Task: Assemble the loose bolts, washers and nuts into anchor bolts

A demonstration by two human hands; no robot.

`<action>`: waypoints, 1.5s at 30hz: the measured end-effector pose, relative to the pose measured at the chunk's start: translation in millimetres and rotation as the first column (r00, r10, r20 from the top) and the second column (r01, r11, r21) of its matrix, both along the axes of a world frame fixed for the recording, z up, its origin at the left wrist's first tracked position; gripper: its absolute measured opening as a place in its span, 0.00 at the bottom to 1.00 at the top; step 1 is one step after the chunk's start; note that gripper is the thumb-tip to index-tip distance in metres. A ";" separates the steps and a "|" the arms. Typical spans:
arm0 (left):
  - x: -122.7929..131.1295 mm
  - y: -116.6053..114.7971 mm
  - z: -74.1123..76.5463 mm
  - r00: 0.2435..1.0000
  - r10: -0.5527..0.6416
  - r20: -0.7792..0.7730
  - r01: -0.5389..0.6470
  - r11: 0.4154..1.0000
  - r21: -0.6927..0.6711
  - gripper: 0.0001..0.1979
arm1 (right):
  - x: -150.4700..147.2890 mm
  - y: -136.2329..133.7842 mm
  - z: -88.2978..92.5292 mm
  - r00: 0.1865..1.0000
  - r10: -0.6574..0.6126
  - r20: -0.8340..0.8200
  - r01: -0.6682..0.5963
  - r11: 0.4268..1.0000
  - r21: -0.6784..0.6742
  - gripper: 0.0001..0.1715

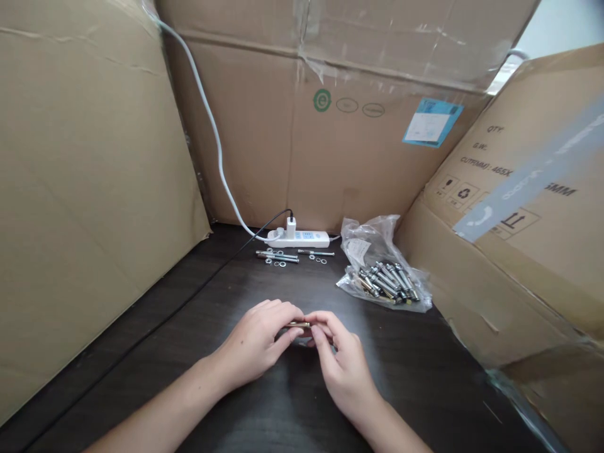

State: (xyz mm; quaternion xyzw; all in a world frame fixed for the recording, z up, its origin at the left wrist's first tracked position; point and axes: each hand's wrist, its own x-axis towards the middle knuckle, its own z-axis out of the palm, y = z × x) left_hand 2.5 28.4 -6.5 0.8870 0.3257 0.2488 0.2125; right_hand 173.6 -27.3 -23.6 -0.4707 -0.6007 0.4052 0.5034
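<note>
Between my hands, just above the dark tabletop, is a brass-coloured expansion bolt (pixel 300 325), mostly covered by my fingers. My left hand (pixel 264 333) is closed round its left part, thumb below and fingers above. The fingers and thumb of my right hand (pixel 337 352) pinch its right end. Behind the hands lie long bolts (pixel 278 257) with loose nuts and washers (pixel 275 263) around them. To their right is another long bolt (pixel 316 253) with a nut and rings (pixel 318 260) in front of it.
A clear plastic bag (pixel 372 251) with several expansion bolts (pixel 389 281) lies at the back right. A white power strip (pixel 306 239) with a plugged-in charger stands at the back. A black cable (pixel 189 299) crosses the table's left side. Cardboard boxes (pixel 264 126) wall the table in.
</note>
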 end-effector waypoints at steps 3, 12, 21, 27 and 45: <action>0.4 -1.3 0.7 1.000 -0.023 0.007 0.023 0.999 0.027 0.07 | 1.2 2.1 1.3 0.990 0.000 -0.140 -0.012 0.997 -0.080 0.11; 0.4 -12.2 7.3 0.993 -0.044 0.114 0.022 0.981 0.191 0.08 | -5.0 -2.5 11.2 0.776 0.164 -0.609 -0.376 0.896 -0.237 0.20; 4.9 -26.3 9.0 0.984 -0.025 0.177 -0.020 0.968 0.249 0.07 | -5.8 -7.4 18.2 0.715 0.234 -0.659 -0.473 0.856 -0.209 0.26; -3.3 -6.8 11.7 0.989 0.068 0.133 -0.088 0.985 0.150 0.08 | 8.2 7.2 11.6 0.811 0.059 -0.581 -0.258 0.929 -0.266 0.18; -14.3 8.2 -3.5 0.983 0.070 -0.170 -0.072 0.997 -0.007 0.06 | 22.9 22.7 -2.9 0.977 -0.048 -0.207 0.004 0.978 -0.209 0.29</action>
